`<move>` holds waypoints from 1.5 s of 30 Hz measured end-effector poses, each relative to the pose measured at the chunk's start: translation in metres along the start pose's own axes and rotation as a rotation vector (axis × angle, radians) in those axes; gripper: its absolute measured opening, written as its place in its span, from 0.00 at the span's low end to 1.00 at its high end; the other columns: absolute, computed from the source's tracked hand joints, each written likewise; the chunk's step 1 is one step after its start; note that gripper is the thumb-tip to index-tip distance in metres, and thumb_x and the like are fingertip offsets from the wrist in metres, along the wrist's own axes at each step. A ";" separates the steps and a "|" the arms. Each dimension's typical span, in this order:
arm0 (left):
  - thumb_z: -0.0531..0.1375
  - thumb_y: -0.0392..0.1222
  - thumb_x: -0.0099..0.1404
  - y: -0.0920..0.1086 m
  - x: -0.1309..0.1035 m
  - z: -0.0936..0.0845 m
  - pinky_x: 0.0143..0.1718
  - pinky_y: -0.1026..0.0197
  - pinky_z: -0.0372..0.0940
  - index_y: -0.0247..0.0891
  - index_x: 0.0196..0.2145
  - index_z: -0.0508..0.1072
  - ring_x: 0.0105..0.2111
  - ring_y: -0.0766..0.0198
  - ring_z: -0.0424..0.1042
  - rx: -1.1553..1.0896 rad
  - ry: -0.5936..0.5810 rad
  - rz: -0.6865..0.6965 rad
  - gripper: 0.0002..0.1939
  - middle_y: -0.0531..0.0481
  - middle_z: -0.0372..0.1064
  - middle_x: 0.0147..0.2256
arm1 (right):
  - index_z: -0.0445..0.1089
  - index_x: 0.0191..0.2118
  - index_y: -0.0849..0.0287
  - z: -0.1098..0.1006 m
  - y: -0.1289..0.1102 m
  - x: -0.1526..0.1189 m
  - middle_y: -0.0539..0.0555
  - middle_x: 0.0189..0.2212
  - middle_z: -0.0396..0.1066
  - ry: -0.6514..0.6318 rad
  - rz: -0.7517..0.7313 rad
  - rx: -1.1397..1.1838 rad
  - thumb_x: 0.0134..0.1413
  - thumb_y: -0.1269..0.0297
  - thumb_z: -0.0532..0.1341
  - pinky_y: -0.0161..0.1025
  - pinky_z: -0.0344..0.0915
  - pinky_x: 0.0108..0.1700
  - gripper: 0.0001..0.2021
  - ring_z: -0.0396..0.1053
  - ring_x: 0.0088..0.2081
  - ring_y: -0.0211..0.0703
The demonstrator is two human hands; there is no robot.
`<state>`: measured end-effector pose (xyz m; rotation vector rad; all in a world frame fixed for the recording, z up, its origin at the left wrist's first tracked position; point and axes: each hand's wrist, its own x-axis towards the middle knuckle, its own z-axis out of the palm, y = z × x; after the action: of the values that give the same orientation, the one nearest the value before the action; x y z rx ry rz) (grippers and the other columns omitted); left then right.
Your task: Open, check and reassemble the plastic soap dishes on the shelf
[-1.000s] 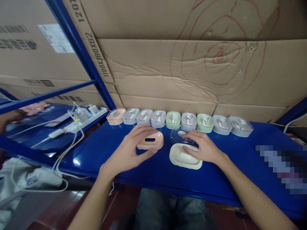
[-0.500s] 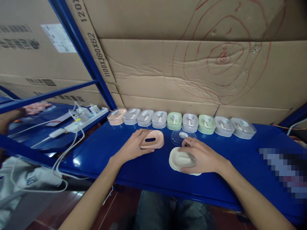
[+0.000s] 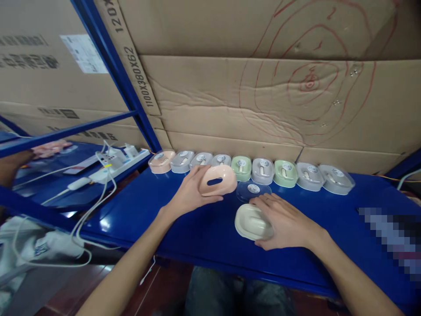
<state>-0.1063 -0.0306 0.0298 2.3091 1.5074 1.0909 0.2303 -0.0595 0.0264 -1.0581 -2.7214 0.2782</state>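
Observation:
My left hand (image 3: 188, 193) is closed around the left end of a pink rounded plastic case part (image 3: 225, 179), tilted so the dark oval slot in its floor shows. The part is lifted above the blue shelf. My right hand (image 3: 291, 224) grips the right side of a cream rounded tray-like part (image 3: 246, 221) with a raised ridge inside; the fingers cover its right end. Just behind that hand, a clear oval lid (image 3: 245, 192) with a round sticker lies flat on the shelf.
A row of lidded cases, the pink one (image 3: 161, 162), green one (image 3: 285, 173) and grey one (image 3: 338, 179) among them, lines the back against the cardboard (image 3: 210, 96). At left are a power strip (image 3: 110, 173), cables and a blue rack post (image 3: 108, 57). Another person's arm (image 3: 15, 162) shows far left.
My left hand has raised the pink part up and to the right, tilting it. My right hand has shifted slightly right with the cream part, now more visible. The view has moved a little.

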 end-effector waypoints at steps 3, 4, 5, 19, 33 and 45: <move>0.81 0.65 0.51 0.019 0.029 0.012 0.65 0.38 0.66 0.42 0.63 0.72 0.61 0.38 0.73 -0.113 0.030 0.106 0.49 0.38 0.72 0.61 | 0.65 0.67 0.56 -0.014 0.003 0.001 0.66 0.62 0.74 0.061 0.046 0.066 0.43 0.51 0.79 0.61 0.72 0.64 0.46 0.74 0.62 0.69; 0.81 0.65 0.51 0.022 0.036 0.019 0.64 0.38 0.66 0.41 0.63 0.72 0.60 0.38 0.73 -0.165 0.045 0.116 0.49 0.38 0.73 0.60 | 0.64 0.66 0.55 -0.017 0.006 0.001 0.65 0.62 0.73 0.100 0.059 0.083 0.45 0.52 0.79 0.60 0.72 0.63 0.44 0.74 0.62 0.68; 0.80 0.65 0.51 0.024 0.042 0.026 0.64 0.37 0.66 0.41 0.62 0.72 0.60 0.38 0.73 -0.230 0.057 0.116 0.49 0.37 0.73 0.60 | 0.64 0.65 0.54 -0.019 0.009 0.002 0.64 0.62 0.73 0.144 0.070 0.091 0.47 0.52 0.78 0.60 0.72 0.63 0.42 0.73 0.62 0.68; 0.83 0.62 0.47 0.022 0.022 0.053 0.68 0.31 0.61 0.45 0.66 0.68 0.64 0.33 0.70 -0.581 -0.234 0.120 0.54 0.35 0.70 0.64 | 0.57 0.68 0.55 0.005 0.022 0.015 0.68 0.60 0.73 0.309 0.114 0.224 0.49 0.53 0.76 0.60 0.76 0.54 0.45 0.76 0.58 0.72; 0.78 0.56 0.62 0.045 0.015 0.060 0.61 0.38 0.71 0.42 0.66 0.71 0.61 0.40 0.76 -0.841 -0.334 -0.126 0.40 0.37 0.76 0.60 | 0.50 0.70 0.51 0.031 0.019 0.024 0.68 0.61 0.76 0.528 0.091 0.415 0.44 0.49 0.80 0.62 0.79 0.53 0.54 0.80 0.57 0.71; 0.84 0.51 0.49 0.033 0.020 0.051 0.51 0.48 0.74 0.37 0.53 0.85 0.50 0.44 0.81 -1.041 -0.551 -0.436 0.35 0.39 0.84 0.50 | 0.42 0.81 0.46 0.030 0.013 0.020 0.68 0.76 0.59 0.574 -0.076 0.270 0.46 0.46 0.82 0.73 0.64 0.72 0.66 0.60 0.75 0.76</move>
<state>-0.0446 -0.0178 0.0200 1.3066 0.8318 0.7378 0.2166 -0.0395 -0.0036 -0.8037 -2.1342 0.2689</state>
